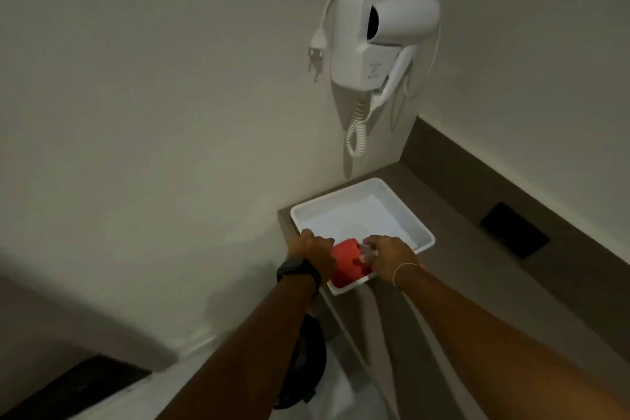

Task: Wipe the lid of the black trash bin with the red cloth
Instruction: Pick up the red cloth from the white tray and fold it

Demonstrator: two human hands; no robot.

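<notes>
The bin (306, 361) sits dark below the tabletop (477, 249), mostly hidden by the left forearm. Both hands, left (315, 254) and right (388, 257), have fingers closed on the cloth (349, 266) over the tray (361, 211); tugging could tip the tray off the edge.

Both forearms are bare, with no sleeves in view. The left hand (315, 254) has a black watch (296, 270) with a dark rectangular face strapped around its wrist. The right hand (392, 257) has a thin pale string bracelet (402, 269) looped around its wrist.
</notes>
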